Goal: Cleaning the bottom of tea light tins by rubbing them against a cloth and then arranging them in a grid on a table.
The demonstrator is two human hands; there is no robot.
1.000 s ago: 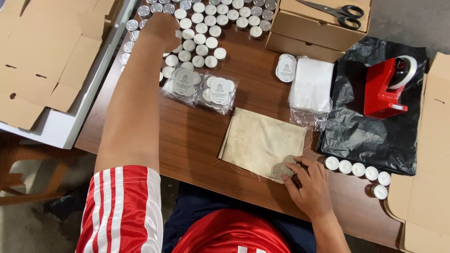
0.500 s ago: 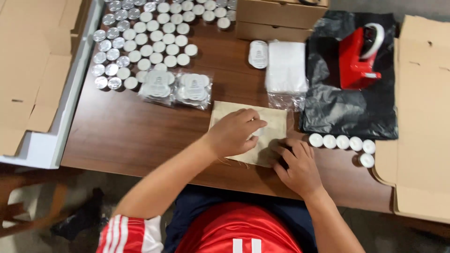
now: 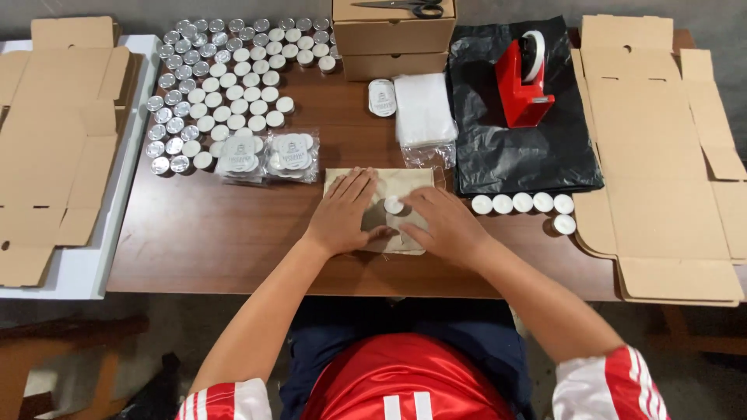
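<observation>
So compared w/ half a sec ago, the left hand is no longer mid-reach: it's now flat on the small beige cloth pouch on the brown wooden table, fingers spread, palm down, not gripping anything. A sec back that arm was stretched way out toward the big cluster of small round white tealight candles in silver cups at the far left of the table. The right hand is on the pouch's right side, fingers loosely curled down on the fabric (can't tell if it pinches the edge or just presses).

Main new thing: one single white tealight sits on the pouch, right btw the two hands, touching neither as far as I can see. It wasn't visible there before, so my guess is it came over w/ the left hand.

Other stuff around: two clear plastic bags of packed tealights just left of the pouch, a short row of loose white tealights to the right, near the black plastic sheet w/ the red tape dispenser on it.
</observation>
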